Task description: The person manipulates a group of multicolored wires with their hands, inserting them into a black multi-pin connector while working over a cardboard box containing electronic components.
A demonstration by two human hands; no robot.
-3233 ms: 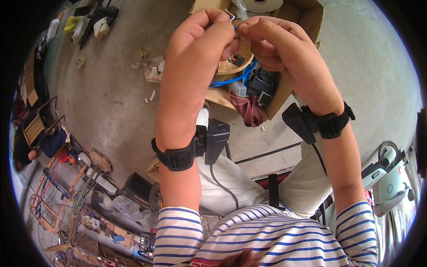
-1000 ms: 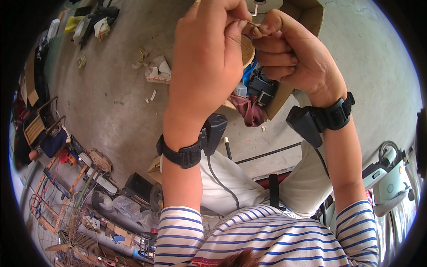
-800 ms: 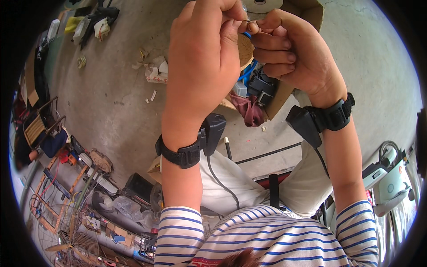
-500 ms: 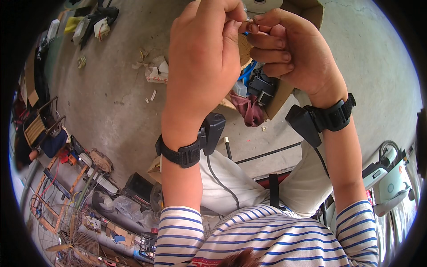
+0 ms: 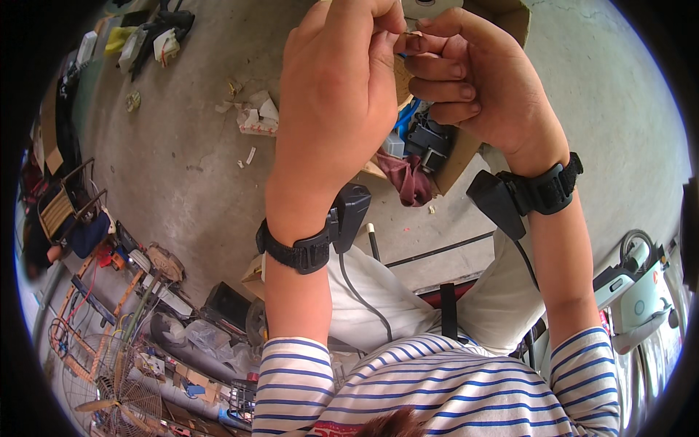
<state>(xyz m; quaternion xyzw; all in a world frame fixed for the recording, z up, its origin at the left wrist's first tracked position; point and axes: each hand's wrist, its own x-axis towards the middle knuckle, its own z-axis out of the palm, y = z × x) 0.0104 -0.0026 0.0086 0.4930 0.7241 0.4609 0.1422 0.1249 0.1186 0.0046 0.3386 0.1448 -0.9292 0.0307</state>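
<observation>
My left hand [image 5: 335, 102] and my right hand [image 5: 495, 95] meet at the top of the view, over a cardboard box [image 5: 463, 164]. Thumb and forefinger are pinched together on each hand. Between the fingertips shows a thin, small piece [image 5: 413, 33], too tiny to name. The other fingers of my right hand curl toward the palm; those of my left are mostly hidden behind the hand. Below the hands, the box holds a maroon cloth [image 5: 409, 180], black plastic parts [image 5: 428, 138] and something blue like a cable [image 5: 408, 116].
A whitish roll [image 5: 431, 7] sits at the far end of the box. Torn paper and card scraps [image 5: 258, 115] lie on the concrete floor to the left. A wire fan [image 5: 116, 393] and clutter stand at lower left; a pale green and white machine [image 5: 641, 291] stands at right.
My left hand has shifted slightly to the right, its fingertips closer to those of my right hand. The right hand has hardly moved.
</observation>
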